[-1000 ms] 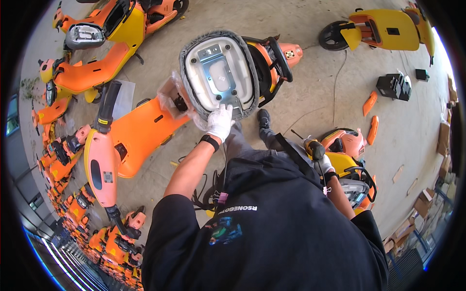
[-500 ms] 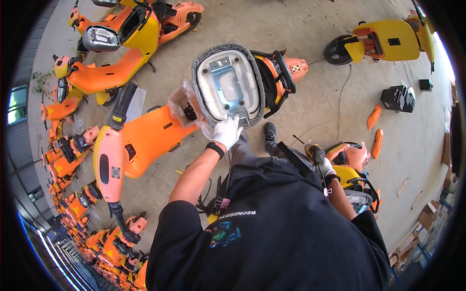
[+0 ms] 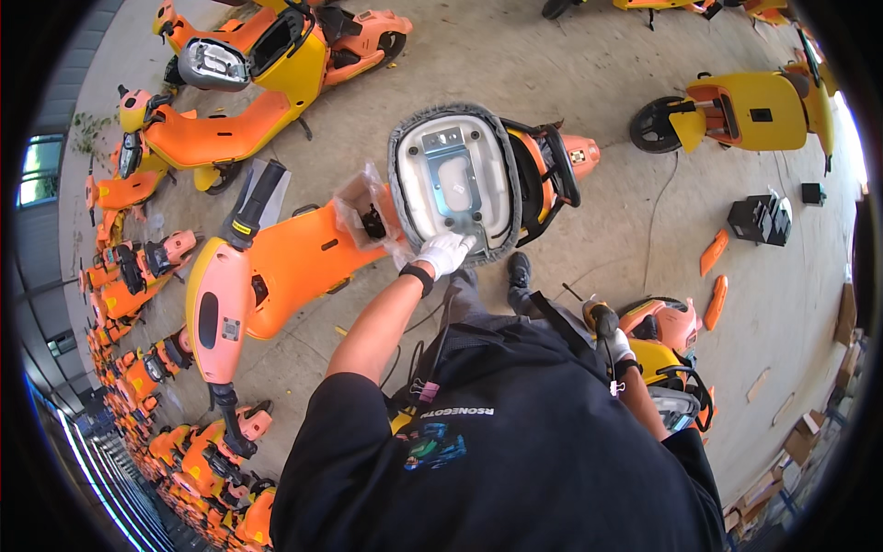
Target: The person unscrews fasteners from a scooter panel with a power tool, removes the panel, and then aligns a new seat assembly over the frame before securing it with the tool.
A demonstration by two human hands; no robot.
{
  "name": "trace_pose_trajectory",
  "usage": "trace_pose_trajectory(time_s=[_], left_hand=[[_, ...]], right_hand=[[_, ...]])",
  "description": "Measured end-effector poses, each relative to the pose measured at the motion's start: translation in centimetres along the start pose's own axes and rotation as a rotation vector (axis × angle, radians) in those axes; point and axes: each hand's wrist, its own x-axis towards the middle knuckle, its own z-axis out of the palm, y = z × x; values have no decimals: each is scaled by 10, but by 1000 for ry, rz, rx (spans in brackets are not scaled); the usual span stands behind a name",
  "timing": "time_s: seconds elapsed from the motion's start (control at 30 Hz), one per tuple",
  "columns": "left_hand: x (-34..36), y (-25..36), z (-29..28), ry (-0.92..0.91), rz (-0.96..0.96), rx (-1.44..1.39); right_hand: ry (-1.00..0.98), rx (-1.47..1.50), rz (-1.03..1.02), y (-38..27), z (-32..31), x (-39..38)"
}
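Note:
An upturned seat with a grey padded rim, white inner shell and silver metal plate sits on the pink and orange scooter in front of me. My left hand, in a white glove, has its fingers curled at the plate's lower end; whatever they pinch is too small to make out. Down by my right side, my right hand, also gloved, is closed on a yellow and black power drill with a long bit. A plastic-lined box of dark parts rests on the orange footboard.
Other scooters stand at upper left, upper right and beside my right arm, with rows along the left. Black boxes, loose orange panels and cables lie right on the concrete floor. Cardboard lines the far right.
The scene has shifted down and slightly right in the picture as my view moved. My left hand stays at the seat's lower end, and my right hand still holds the drill low at my side.

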Motion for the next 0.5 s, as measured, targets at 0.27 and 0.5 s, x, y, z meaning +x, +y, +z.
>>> trace_pose_trajectory(time_s=[0.27, 0.5], left_hand=[[8, -10, -21, -23, -64, -19], [20, -26, -15, -60, 45, -38]], right_hand=[[-28, -59, 126, -35, 1, -16], [81, 80, 9, -83, 3, -34]])
